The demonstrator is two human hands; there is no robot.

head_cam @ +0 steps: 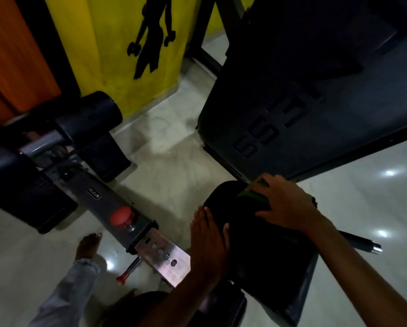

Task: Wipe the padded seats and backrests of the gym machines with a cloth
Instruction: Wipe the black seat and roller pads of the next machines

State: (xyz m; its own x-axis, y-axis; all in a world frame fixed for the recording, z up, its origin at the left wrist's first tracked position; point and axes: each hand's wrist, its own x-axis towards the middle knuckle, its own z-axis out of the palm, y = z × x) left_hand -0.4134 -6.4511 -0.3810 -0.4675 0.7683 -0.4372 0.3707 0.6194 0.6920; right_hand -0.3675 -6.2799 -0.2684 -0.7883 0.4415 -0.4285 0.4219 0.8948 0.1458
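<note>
Head view: the right hand presses a green cloth flat onto the dark padded seat, fingers spread; the left hand rests against the seat's left edge, thumb hooked over it, steadying. Pushed too far forward, the cloth could slide off the rounded front; in this dim light patches may be missed. Close by: a red knob on the adjustment beam, roller pads, a bare foot, a large backrest ahead, unwiped as far as I can tell.

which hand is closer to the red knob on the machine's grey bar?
Left. The left hand lies flat on the left edge of the black padded seat, just right of the red knob. The right hand presses a green cloth on the seat's far side, farther away.
</note>
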